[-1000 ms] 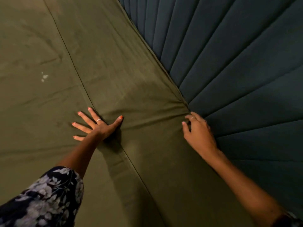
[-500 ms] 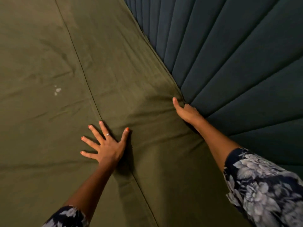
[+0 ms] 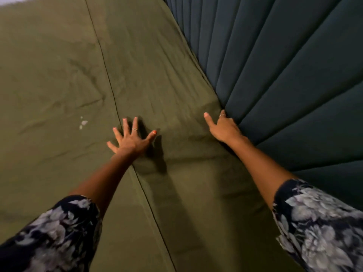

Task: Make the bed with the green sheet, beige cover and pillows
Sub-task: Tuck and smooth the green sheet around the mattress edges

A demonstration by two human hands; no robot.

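One wrinkled green cloth sheet is spread flat over the bed. The left hand is pressed flat on it, fingers spread wide. The right hand is pushed in where the sheet meets one dark padded headboard; its fingers are hidden.

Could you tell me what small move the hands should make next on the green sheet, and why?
Probably slide the right hand farther along the headboard, tucking the green sheet down, while the flat left hand pins it; folds remain between them.
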